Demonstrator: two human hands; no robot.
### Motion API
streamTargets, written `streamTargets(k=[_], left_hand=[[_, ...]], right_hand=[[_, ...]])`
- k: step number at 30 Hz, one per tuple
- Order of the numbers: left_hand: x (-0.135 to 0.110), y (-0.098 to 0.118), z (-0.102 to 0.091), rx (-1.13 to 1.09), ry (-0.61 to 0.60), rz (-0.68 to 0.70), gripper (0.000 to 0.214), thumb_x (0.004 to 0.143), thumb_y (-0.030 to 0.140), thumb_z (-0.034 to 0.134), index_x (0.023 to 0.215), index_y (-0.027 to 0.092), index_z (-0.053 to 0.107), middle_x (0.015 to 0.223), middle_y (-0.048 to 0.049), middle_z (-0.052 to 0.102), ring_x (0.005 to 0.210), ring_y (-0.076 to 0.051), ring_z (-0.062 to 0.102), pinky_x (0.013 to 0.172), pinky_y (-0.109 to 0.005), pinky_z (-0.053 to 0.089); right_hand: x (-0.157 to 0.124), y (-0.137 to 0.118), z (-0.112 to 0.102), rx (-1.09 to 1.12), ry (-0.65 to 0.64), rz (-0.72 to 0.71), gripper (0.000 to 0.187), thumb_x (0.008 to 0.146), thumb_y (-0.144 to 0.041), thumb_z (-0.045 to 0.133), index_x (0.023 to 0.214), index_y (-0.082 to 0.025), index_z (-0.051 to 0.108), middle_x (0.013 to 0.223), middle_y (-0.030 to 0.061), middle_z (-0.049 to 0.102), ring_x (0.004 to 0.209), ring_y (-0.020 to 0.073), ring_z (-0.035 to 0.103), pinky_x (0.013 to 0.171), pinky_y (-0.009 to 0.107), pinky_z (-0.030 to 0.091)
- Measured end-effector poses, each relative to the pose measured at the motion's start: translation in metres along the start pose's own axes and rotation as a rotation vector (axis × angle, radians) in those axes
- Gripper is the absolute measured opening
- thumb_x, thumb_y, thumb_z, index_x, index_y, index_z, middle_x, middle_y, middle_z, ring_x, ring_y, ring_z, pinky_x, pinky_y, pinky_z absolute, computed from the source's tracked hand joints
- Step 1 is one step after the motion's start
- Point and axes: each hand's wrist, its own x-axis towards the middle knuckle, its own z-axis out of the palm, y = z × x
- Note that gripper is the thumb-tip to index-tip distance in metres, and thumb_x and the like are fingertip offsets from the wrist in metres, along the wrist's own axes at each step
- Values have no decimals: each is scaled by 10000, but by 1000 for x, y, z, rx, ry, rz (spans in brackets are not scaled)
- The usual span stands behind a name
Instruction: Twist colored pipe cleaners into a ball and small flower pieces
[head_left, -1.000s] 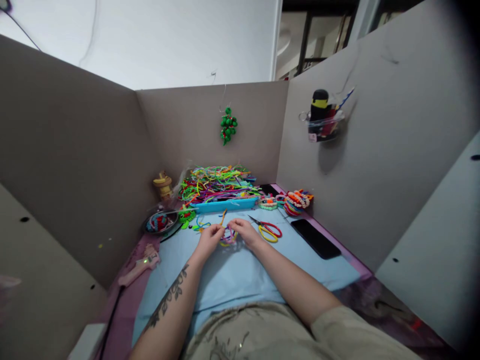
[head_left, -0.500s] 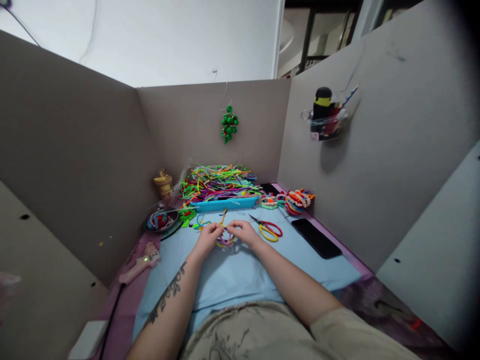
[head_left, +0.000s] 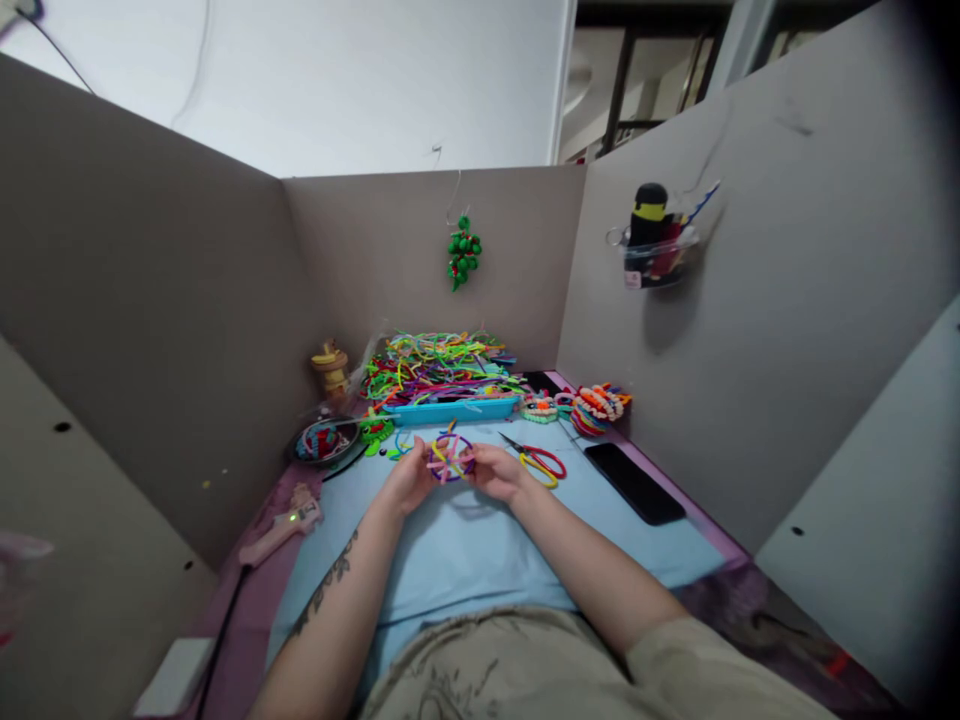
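Note:
Between my two hands is a small open ball of bent pipe cleaners (head_left: 451, 458) in purple, pink and yellow. My left hand (head_left: 409, 476) grips its left side, and my right hand (head_left: 496, 472) grips its right side, fingers closed on the rim. It is held just above a light blue cloth (head_left: 480, 560). Close to my right hand lie scissors (head_left: 541, 462) with one red and one yellow handle. Short pipe cleaner pieces (head_left: 403, 443) rest beyond my left hand.
A blue tray (head_left: 454, 411) heaped with pipe cleaners (head_left: 442, 365) stands at the back. To the right lie a black phone (head_left: 634, 484) and woven pieces (head_left: 596, 408). A glue gun (head_left: 281, 530) and a dark bowl (head_left: 325, 441) are at left. Grey panels (head_left: 435, 215) enclose three sides.
The pipe cleaner ball has been raised and turned so its open lattice faces me. My hands have moved from pinching at its top to holding its sides. The view shifts slightly.

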Motion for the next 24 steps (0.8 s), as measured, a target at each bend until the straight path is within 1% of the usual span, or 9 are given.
streamTargets(k=[1,4,6,9,12,16,21,24], left_hand=[[1,0,-2,-18,0,2,402,780,480,497,920,121,614,767,-78,640,655,-143,591,612,-257,470],[0,0,-3,-4,7,29,205,757,309,600,837,121,617,797,-67,644,694,-127,596,649,-239,472],[-2,0,-1,14,-6,49,153,735,238,631,822,113,615,830,-73,645,723,-124,598,678,-238,473],[-4,0,0,16,-16,69,156,724,227,643,825,111,616,862,-82,641,750,-124,595,723,-251,473],[-3,1,-1,43,-2,80,147,713,206,653,820,113,616,854,-72,633,725,-107,588,727,-241,474],[-3,1,-4,37,0,78,138,713,202,649,809,114,604,813,-56,617,699,-97,580,683,-227,478],[-4,4,-5,-21,-20,82,118,693,178,657,764,134,574,757,-27,604,683,-100,581,617,-209,465],[-4,5,-5,-68,-31,99,124,680,174,664,750,141,567,701,3,583,647,-85,568,603,-197,454]], right_hand=[[1,-1,-1,46,16,-10,100,676,-161,633,716,-148,543,633,-14,616,588,98,572,575,220,432],[3,-4,-4,135,61,-22,63,719,-123,575,726,-162,527,596,-29,619,555,94,578,551,222,446],[4,-5,-7,171,84,-27,63,732,-114,557,729,-165,520,590,-30,628,548,102,589,542,233,454],[5,-6,-9,230,107,-20,58,756,-117,533,741,-170,516,608,-26,645,550,106,602,537,239,460],[6,-5,-9,247,101,-22,58,768,-124,528,747,-175,510,623,-25,651,552,103,605,538,237,461],[6,-2,-9,198,84,-41,47,765,-129,535,765,-170,512,613,-20,645,540,100,600,525,228,460],[4,-1,-7,169,74,-21,54,767,-159,548,805,-172,512,643,-20,646,549,97,600,523,224,468],[3,0,-4,147,38,-28,75,753,-167,573,804,-170,518,665,-15,642,581,99,604,528,220,468]])
